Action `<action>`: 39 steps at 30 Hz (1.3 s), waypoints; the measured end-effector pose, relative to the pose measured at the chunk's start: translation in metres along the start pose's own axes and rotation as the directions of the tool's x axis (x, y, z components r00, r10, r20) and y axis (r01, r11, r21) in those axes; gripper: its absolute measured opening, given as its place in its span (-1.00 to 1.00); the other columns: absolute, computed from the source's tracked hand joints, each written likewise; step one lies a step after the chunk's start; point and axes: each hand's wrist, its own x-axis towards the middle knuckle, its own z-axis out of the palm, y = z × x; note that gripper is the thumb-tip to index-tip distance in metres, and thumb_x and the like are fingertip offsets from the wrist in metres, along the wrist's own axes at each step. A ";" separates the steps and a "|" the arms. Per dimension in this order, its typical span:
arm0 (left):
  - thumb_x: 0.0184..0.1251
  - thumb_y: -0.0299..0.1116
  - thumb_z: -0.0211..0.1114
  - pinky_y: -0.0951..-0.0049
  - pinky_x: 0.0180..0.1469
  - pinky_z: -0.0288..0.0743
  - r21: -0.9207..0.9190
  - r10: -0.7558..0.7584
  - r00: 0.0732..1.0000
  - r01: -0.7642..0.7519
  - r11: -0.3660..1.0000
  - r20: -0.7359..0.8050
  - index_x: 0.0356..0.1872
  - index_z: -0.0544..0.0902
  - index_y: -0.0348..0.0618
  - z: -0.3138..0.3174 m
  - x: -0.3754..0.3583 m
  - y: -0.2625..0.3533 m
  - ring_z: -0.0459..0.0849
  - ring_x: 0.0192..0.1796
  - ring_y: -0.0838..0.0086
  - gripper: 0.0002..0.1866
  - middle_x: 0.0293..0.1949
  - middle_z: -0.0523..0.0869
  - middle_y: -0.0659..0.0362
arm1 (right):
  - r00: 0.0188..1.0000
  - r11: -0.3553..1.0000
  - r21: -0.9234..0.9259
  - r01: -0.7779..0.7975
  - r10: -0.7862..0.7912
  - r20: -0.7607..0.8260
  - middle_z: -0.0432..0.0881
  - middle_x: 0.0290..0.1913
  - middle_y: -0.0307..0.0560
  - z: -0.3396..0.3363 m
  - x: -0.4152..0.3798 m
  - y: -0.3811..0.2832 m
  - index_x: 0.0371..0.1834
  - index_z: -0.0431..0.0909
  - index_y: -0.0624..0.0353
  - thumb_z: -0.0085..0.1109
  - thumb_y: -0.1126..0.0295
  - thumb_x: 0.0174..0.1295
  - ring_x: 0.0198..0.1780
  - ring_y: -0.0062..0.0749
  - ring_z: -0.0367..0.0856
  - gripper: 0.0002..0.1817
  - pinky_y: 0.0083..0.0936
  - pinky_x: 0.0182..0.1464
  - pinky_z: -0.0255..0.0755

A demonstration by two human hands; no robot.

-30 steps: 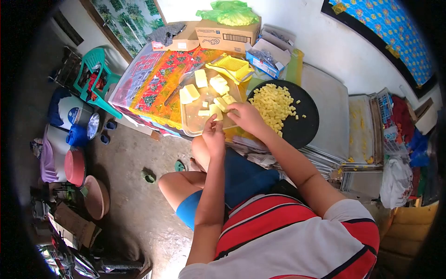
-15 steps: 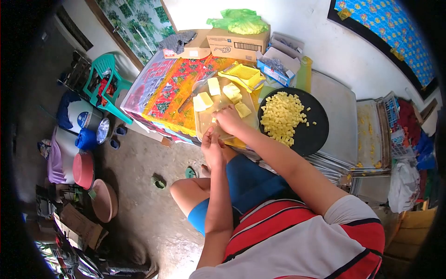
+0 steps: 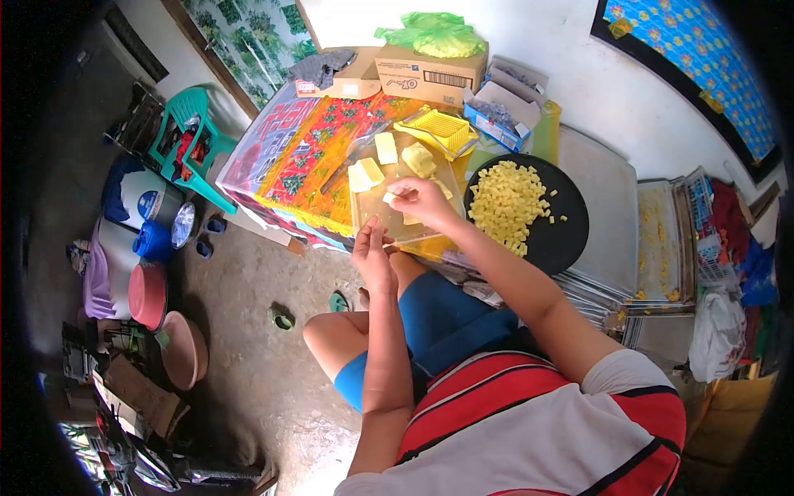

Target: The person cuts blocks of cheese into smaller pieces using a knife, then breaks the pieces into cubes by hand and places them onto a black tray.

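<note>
Shifted nearer the black tray (image 3: 571, 238) of yellow cubes (image 3: 506, 204), right fingers (image 3: 400, 188) pinch a pale piece (image 3: 389, 197) (left fingers (image 3: 376, 237): can't tell).

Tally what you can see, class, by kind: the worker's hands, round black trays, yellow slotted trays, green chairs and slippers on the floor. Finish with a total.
Hands: 2 (left hand, right hand)
Round black tray: 1
Yellow slotted tray: 1
Green chair: 1
Slippers: 4
Total: 9

Broad red and white stripes with dark edging cross the shirt (image 3: 538, 426), worn above blue shorts (image 3: 447, 316).
</note>
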 end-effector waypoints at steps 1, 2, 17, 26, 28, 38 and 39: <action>0.36 -0.36 0.19 0.61 -0.42 0.48 -0.003 -0.028 0.999 0.028 1.000 0.041 -0.01 0.57 -0.27 0.004 -0.003 0.005 0.56 -0.40 0.61 -0.73 -0.33 0.62 0.21 | 0.998 0.990 0.121 -0.066 0.063 0.030 0.64 -0.20 -0.13 -0.008 -0.006 -0.014 -0.09 0.59 0.27 0.34 0.54 0.06 -0.15 -0.50 0.63 -0.69 -0.56 -0.12 0.53; 0.37 -0.31 0.20 0.60 -0.39 0.50 -0.005 -0.057 0.995 0.058 0.998 0.083 -0.03 0.58 -0.26 0.008 -0.006 0.009 0.57 -0.36 0.61 -0.73 -0.32 0.62 0.22 | 0.991 0.975 0.183 -0.126 0.115 0.065 0.64 -0.15 -0.17 -0.015 -0.017 -0.029 -0.09 0.58 0.34 0.32 0.49 0.13 -0.13 -0.56 0.62 -0.72 -0.61 -0.11 0.52; 0.35 -0.34 0.27 0.61 -0.31 0.49 0.182 -0.256 0.736 0.182 0.966 0.626 -0.16 0.62 -0.23 0.080 -0.049 -0.006 0.60 -0.39 0.64 -0.82 -0.39 0.68 0.24 | 0.951 0.952 0.135 -0.275 0.290 -0.109 0.68 -0.19 -0.17 -0.103 -0.128 -0.103 -0.07 0.61 0.34 0.30 0.53 0.14 -0.15 -0.64 0.61 -0.73 -0.70 -0.06 0.47; 0.37 -0.30 0.25 0.54 -0.30 0.52 0.130 -0.397 0.621 0.430 0.893 0.675 -0.20 0.61 -0.19 0.090 -0.059 -0.020 0.63 -0.41 0.60 -0.83 -0.42 0.67 0.25 | 0.951 0.950 0.206 -0.235 0.268 -0.153 0.67 -0.21 -0.20 -0.120 -0.147 -0.099 -0.08 0.61 0.31 0.31 0.55 0.14 -0.18 -0.62 0.62 -0.74 -0.69 -0.08 0.48; 0.37 -0.29 0.25 0.55 -0.33 0.52 0.140 -0.415 0.609 0.447 0.884 0.676 -0.21 0.60 -0.19 0.092 -0.060 -0.022 0.63 -0.42 0.60 -0.83 -0.42 0.67 0.25 | 0.945 0.939 0.244 -0.244 0.287 -0.159 0.66 -0.24 -0.22 -0.122 -0.149 -0.098 -0.08 0.62 0.29 0.31 0.54 0.13 -0.20 -0.62 0.62 -0.74 -0.68 -0.10 0.49; 0.22 -0.37 0.35 0.58 -0.39 0.50 0.479 -0.231 0.770 -0.109 0.871 0.595 -0.13 0.63 -0.31 0.106 -0.052 -0.080 0.56 -0.45 0.63 -0.74 -0.39 0.64 0.25 | 0.836 0.920 0.235 -0.313 0.384 -0.392 0.62 -0.23 -0.23 -0.160 -0.158 -0.072 0.01 0.57 0.26 0.26 0.38 0.22 -0.27 -0.62 0.59 -0.69 -0.64 -0.24 0.56; 0.20 -0.38 0.36 0.58 -0.38 0.49 0.490 -0.171 0.768 -0.205 0.847 0.618 -0.11 0.63 -0.32 0.105 -0.049 -0.092 0.56 -0.45 0.62 -0.72 -0.39 0.65 0.24 | 0.836 0.923 0.233 -0.305 0.377 -0.399 0.62 -0.23 -0.23 -0.163 -0.160 -0.067 0.01 0.57 0.25 0.26 0.37 0.22 -0.26 -0.62 0.59 -0.68 -0.65 -0.25 0.55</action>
